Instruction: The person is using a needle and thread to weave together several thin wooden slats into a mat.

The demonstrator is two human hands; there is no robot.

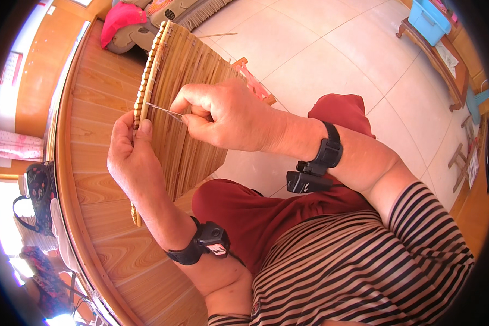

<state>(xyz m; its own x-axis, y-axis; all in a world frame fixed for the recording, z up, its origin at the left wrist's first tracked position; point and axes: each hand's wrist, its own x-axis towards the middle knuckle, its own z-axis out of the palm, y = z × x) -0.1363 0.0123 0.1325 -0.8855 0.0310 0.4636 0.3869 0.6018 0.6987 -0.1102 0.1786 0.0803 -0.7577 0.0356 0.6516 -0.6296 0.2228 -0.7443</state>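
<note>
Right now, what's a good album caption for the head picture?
Left hand grips a slatted panel; right hand pinches a thin silvery object.

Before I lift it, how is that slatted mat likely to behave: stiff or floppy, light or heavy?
The slatted mat is likely stiff along its narrow strips, which look straight, but may flex across them, being many strips set side by side. It is probably fairly light for its size, since the strips look thin.

Slatted mat partly hidden, upholstered seat cut off
</note>
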